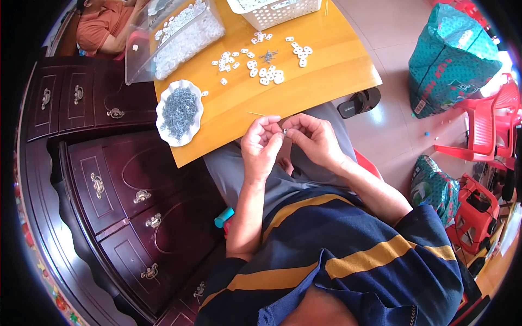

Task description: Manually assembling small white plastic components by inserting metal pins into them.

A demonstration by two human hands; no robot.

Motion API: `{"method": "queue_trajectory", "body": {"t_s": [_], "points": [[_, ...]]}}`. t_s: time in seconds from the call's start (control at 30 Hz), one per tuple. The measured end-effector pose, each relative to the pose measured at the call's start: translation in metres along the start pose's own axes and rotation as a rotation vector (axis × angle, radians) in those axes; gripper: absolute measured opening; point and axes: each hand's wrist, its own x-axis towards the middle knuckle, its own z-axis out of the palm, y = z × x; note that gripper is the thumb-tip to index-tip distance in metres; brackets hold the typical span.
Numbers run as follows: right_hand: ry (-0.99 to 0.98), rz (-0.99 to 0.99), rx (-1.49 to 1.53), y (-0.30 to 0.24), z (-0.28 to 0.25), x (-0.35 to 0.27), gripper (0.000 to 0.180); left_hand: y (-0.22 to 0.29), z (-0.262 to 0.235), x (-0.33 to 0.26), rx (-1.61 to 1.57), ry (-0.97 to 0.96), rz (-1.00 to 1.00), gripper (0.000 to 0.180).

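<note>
Over my lap, just off the table's near edge, my left hand (262, 142) and my right hand (319, 142) meet fingertip to fingertip. Both pinch one small pale piece with a metallic glint (285, 132); it is too small to name its kind. On the wooden table (228, 117) beyond them lie several small white two-holed plastic pieces (271, 75). A little pile of grey metal pins (268, 56) sits among these. To the left stands a scalloped white dish (161, 111) heaped with similar metal pins (181, 113). One thin yellowish stick (254, 113) rests close to my left fingers.
A clear plastic bin (138, 57) full of white pieces and a white basket (283, 16) occupy the table's far side. Another person (99, 27) sits at far left. Dark drawers (130, 168) flank my left; a sandal (359, 103), teal bag (451, 62) and red chair (481, 127) are right.
</note>
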Motion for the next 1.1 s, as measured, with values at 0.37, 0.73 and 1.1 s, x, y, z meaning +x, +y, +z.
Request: {"method": "queue_trajectory", "body": {"t_s": [0.37, 0.73, 1.1], "points": [[0.006, 0.027, 0.218, 0.016, 0.004, 0.0, 0.012, 0.005, 0.001, 0.0, -0.01, -0.03, -0.027, 0.032], [0.094, -0.032, 0.173, 0.018, 0.011, 0.001, 0.011, 0.009, -0.003, 0.004, 0.052, -0.1, -0.111, 0.034], [0.145, -0.006, 0.353, 0.016, 0.002, 0.009, 0.015, 0.031, -0.026, 0.048, 0.439, 0.028, 0.095, 0.031]]}}
